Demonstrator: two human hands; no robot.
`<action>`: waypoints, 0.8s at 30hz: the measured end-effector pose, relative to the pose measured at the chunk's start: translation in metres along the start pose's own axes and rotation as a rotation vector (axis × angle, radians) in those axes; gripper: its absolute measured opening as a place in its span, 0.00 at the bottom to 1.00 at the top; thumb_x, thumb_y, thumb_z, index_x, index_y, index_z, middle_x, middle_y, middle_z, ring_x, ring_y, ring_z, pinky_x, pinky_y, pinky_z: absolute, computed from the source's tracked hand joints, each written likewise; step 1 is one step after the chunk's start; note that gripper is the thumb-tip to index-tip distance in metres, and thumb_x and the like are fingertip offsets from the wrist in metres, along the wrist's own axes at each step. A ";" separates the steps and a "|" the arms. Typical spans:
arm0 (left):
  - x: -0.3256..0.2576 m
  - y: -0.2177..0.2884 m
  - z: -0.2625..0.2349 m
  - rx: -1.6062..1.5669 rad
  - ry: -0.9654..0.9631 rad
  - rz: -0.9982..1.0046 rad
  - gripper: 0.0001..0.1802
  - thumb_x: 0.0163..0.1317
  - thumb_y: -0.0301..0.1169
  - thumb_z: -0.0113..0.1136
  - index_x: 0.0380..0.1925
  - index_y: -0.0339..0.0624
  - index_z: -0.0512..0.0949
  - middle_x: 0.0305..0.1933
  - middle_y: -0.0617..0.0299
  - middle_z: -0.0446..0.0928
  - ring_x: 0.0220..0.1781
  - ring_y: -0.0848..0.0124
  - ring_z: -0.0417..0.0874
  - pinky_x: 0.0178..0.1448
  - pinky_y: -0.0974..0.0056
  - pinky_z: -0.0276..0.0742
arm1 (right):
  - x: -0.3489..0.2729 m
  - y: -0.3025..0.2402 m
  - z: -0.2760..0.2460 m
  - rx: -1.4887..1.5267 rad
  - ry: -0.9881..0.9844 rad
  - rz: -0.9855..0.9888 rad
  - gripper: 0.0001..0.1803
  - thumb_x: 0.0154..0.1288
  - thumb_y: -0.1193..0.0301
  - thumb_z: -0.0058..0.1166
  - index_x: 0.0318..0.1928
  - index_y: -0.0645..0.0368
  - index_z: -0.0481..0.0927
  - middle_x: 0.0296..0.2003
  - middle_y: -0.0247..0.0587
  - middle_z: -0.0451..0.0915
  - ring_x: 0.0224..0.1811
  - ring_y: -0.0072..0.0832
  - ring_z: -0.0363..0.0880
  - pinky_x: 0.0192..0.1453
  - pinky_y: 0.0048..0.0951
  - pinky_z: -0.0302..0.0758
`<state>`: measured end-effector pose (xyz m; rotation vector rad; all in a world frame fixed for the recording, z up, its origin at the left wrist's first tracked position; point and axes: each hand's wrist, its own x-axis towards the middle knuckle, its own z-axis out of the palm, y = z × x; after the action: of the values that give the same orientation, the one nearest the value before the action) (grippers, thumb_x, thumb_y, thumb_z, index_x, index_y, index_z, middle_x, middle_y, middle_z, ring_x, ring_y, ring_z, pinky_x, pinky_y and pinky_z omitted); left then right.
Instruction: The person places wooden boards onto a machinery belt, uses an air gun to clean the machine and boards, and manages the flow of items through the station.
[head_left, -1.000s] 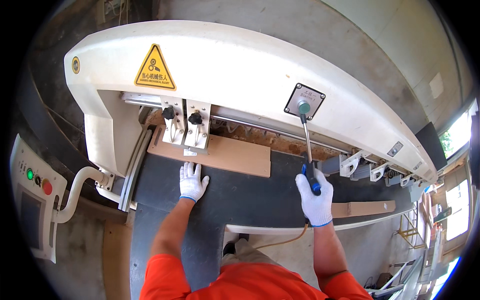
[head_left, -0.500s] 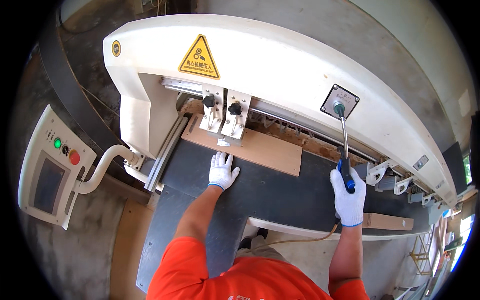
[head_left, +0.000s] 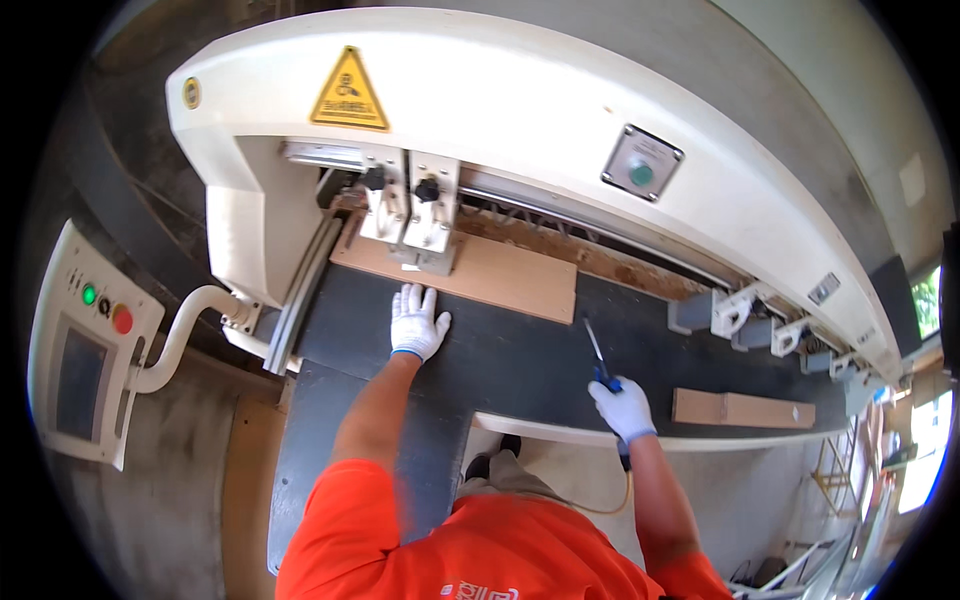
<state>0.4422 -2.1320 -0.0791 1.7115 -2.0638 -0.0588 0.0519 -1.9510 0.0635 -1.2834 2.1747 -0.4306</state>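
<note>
My left hand, in a white glove, lies flat with fingers spread on the dark worktop. Its fingertips reach the front edge of a wood-coloured board. Two metal clamps with black knobs come down over the board's left part, and a small white label shows beneath them. Gripped in my gloved right hand is a blue and black air blow gun. Its slim metal nozzle points away from me, just right of the board's end. An air hose trails down from the gun.
Arching over the worktop is a white machine frame with a green button. A control panel stands at the left on a curved arm. Narrow board pieces lie at the right front edge. More brackets stand at the right.
My right hand has moved the blow gun left and down, away from the green button. The clamps appear lower on the board. My left hand stays by the board while the view has shifted.
</note>
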 end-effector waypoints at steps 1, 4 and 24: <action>-0.007 0.002 0.004 0.035 -0.038 -0.020 0.40 0.69 0.54 0.61 0.73 0.39 0.72 0.80 0.39 0.65 0.84 0.41 0.60 0.87 0.38 0.50 | 0.010 -0.009 0.005 -0.069 -0.020 0.012 0.27 0.66 0.44 0.60 0.40 0.58 0.88 0.39 0.59 0.88 0.48 0.60 0.86 0.53 0.52 0.81; -0.027 0.033 0.002 0.032 -0.102 -0.002 0.41 0.69 0.55 0.60 0.74 0.38 0.71 0.81 0.39 0.64 0.86 0.40 0.58 0.88 0.38 0.47 | 0.057 -0.013 0.030 -0.380 0.074 0.000 0.25 0.68 0.48 0.56 0.42 0.59 0.87 0.41 0.62 0.88 0.50 0.58 0.87 0.57 0.54 0.82; -0.078 0.073 -0.023 -0.058 -0.159 0.003 0.40 0.68 0.53 0.61 0.72 0.37 0.72 0.80 0.40 0.65 0.85 0.40 0.58 0.88 0.38 0.47 | 0.140 -0.072 0.032 -0.483 0.024 0.071 0.18 0.68 0.61 0.59 0.50 0.59 0.90 0.52 0.60 0.88 0.58 0.55 0.87 0.63 0.50 0.82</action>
<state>0.3927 -2.0359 -0.0605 1.7172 -2.1555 -0.2591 0.0687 -2.1077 0.0336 -1.4405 2.4244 0.1211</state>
